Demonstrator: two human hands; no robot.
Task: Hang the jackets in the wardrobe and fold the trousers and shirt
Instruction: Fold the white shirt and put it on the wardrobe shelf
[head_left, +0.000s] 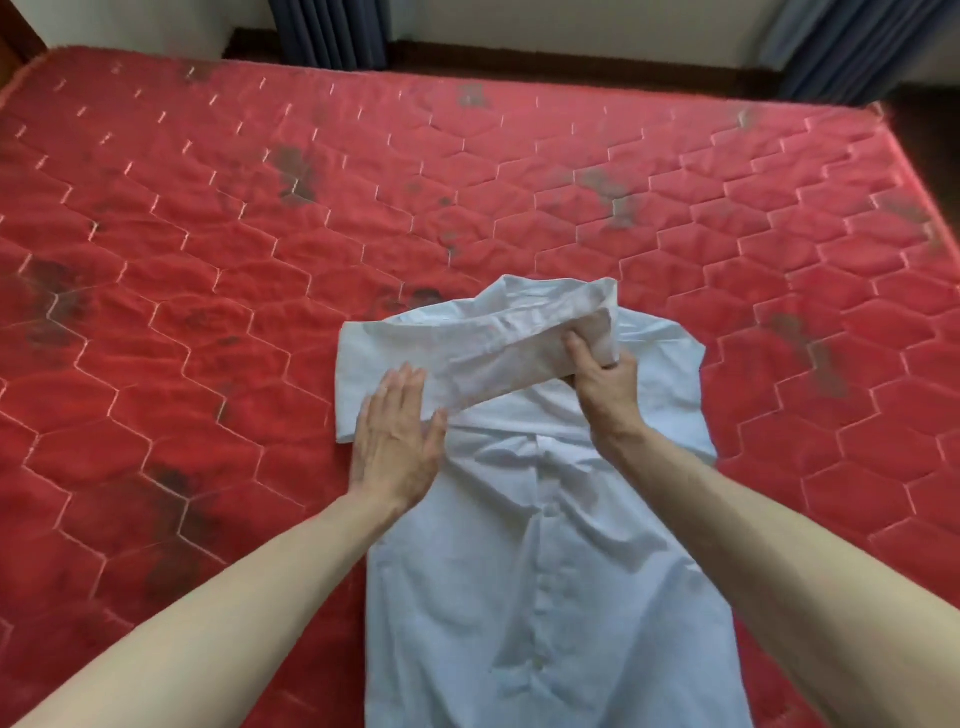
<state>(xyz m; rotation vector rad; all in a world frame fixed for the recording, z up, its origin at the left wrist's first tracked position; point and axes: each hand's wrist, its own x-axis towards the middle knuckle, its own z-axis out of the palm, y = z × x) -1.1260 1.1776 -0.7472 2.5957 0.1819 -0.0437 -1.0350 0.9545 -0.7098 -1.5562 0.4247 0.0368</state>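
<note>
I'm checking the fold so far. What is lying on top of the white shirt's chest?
A sleeve lies folded across the shirt. The left hand presses it flat; the right hand grips its cuff. The collar beneath is covered.

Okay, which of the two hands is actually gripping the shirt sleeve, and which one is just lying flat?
The right hand grips the folded sleeve, fingers curled round its end. The left hand lies flat, fingers straight, pressing the white shirt.
</note>
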